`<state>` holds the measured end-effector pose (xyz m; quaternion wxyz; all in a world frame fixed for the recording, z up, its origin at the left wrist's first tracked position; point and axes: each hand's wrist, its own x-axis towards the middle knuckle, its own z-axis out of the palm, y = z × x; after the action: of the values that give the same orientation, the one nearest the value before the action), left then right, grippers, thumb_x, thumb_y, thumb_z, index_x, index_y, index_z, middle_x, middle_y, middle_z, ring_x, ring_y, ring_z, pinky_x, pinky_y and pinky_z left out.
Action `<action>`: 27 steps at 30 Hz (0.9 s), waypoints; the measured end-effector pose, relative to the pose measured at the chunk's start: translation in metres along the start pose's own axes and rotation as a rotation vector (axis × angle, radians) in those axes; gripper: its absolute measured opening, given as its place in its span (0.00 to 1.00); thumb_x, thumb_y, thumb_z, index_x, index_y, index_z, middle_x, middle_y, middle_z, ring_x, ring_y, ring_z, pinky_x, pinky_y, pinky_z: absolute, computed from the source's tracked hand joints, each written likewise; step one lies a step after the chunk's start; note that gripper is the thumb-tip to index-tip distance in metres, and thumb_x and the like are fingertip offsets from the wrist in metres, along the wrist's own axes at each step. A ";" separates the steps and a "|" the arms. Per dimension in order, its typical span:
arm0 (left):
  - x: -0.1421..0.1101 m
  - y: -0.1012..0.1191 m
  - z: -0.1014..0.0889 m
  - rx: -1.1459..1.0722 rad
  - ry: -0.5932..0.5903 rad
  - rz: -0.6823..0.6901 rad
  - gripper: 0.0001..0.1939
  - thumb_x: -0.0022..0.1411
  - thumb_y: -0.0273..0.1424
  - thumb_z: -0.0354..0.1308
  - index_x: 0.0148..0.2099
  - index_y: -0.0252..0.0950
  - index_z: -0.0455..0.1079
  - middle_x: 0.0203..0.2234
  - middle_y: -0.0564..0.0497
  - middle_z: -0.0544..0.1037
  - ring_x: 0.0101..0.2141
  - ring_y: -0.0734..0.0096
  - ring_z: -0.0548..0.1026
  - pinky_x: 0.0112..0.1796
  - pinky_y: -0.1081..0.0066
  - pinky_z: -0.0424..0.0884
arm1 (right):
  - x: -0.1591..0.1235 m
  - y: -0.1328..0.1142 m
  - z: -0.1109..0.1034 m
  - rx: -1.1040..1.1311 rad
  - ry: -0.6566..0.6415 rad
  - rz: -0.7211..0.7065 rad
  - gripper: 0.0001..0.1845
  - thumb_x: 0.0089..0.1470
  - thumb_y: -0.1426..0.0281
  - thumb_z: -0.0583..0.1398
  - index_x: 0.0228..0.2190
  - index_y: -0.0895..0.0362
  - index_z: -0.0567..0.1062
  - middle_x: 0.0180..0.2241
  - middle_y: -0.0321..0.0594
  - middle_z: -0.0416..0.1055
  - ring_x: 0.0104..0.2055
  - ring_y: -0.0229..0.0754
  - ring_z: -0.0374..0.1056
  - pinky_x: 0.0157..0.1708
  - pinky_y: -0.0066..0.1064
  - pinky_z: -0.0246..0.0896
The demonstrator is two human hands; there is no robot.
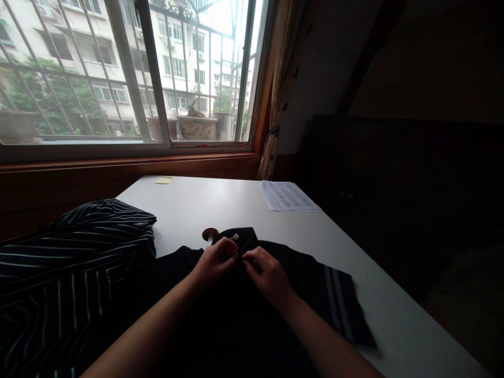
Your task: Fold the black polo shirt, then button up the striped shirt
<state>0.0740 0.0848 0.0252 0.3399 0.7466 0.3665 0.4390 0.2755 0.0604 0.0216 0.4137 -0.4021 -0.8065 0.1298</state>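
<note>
A black collared shirt (303,268) lies spread over the near part of the white table (220,202), with two grey stripes on its right-hand sleeve. Its collar (249,237) points away from me and shows a small pale label. Just below the collar, at the neck opening, my left hand (216,258) pinches the dark cloth between thumb and fingers. Close beside it, my right hand (271,273) also has its fingertips closed on the shirt's front. Whether a button sits between the fingertips is too dark to make out.
A dark garment with white stripes (110,218) is heaped on the left. Printed sheets (289,197) lie at the table's far right, and a yellow notepad (164,180) at the far left. A round cable hole (210,232) is beside the collar. A barred window (165,73) stands behind.
</note>
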 end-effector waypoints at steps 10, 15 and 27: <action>0.001 -0.001 0.000 0.003 -0.009 0.004 0.07 0.62 0.29 0.59 0.44 0.37 0.69 0.34 0.50 0.78 0.35 0.68 0.77 0.36 0.71 0.70 | 0.000 0.001 0.000 -0.005 -0.005 0.001 0.07 0.61 0.74 0.57 0.40 0.52 0.73 0.35 0.38 0.71 0.36 0.41 0.70 0.38 0.32 0.65; 0.000 -0.001 0.000 0.002 -0.007 -0.001 0.07 0.62 0.29 0.59 0.44 0.37 0.69 0.34 0.50 0.78 0.35 0.68 0.77 0.37 0.71 0.71 | 0.000 0.001 0.000 -0.010 0.005 -0.007 0.07 0.61 0.74 0.57 0.40 0.52 0.73 0.35 0.38 0.72 0.36 0.42 0.70 0.38 0.33 0.65; 0.000 -0.002 0.000 0.006 0.002 0.008 0.07 0.61 0.30 0.59 0.43 0.37 0.70 0.34 0.50 0.78 0.34 0.68 0.77 0.36 0.71 0.71 | 0.000 -0.001 -0.001 0.000 -0.006 -0.004 0.08 0.62 0.74 0.56 0.40 0.52 0.73 0.36 0.39 0.72 0.37 0.42 0.70 0.39 0.33 0.66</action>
<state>0.0740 0.0862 0.0233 0.3355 0.7488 0.3651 0.4398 0.2758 0.0593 0.0228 0.4116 -0.4002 -0.8084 0.1301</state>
